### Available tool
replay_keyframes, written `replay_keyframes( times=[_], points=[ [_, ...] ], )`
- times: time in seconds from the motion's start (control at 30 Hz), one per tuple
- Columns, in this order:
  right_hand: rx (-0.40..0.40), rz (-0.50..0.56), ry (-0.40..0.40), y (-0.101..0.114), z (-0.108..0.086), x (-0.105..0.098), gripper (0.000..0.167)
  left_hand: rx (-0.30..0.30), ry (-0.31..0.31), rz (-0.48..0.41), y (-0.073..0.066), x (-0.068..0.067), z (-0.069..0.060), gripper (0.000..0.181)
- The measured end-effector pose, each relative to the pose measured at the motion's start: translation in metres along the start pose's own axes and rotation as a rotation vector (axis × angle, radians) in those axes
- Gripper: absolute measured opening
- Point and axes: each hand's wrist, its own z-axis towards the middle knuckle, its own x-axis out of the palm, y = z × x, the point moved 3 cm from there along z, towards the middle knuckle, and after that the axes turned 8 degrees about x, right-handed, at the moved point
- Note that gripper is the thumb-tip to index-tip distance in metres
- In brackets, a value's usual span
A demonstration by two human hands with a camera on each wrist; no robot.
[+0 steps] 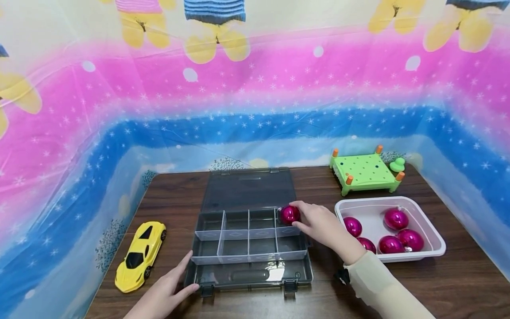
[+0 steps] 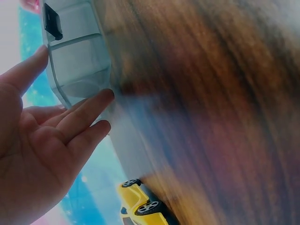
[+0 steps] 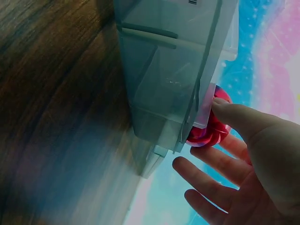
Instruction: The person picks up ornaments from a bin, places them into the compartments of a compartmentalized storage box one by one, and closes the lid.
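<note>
The person's right hand (image 1: 320,225) pinched a shiny pink ball (image 1: 290,215) between thumb and fingers at the back right compartment of the divided grey box (image 1: 235,273); whether the ball touched the compartment's floor could not be told. The left hand (image 1: 164,290), well apart from the right, touched the box's front left corner with its fingers extended. More pink balls (image 1: 396,219) lay in the white tub (image 1: 424,255) on the tabletop (image 1: 322,288). The held ball looked light, stiff and thin-shelled, probably slippery and easily cracked, so a gentle fingertip hold across its widest part seemed best.
</note>
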Motion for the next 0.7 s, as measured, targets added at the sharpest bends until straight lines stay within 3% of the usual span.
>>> replay_keyframes(
  times=[0.13, 0.2, 0.3, 0.7],
  points=[
    [0.0, -0.001, 0.017, -0.0003, 0.0001, 0.0016, 0.054, 0.0, 0.01, 0.002, -0.0001, -0.0016, 0.0008, 0.087],
    [-0.013, -0.004, 0.024, -0.0006, 0.001, 0.0021, 0.053, -0.005, -0.014, -0.032, -0.0022, -0.0024, -0.0003, 0.086],
    [-0.033, -0.013, 0.035, -0.0012, 0.0026, 0.0022, 0.051, 0.001, 0.003, -0.007, -0.003, -0.0018, 0.0001, 0.086],
    [-0.049, -0.029, 0.094, -0.0024, 0.0022, 0.0046, 0.038, -0.043, -0.013, -0.026, -0.0065, -0.0013, -0.0006, 0.086]
  ],
)
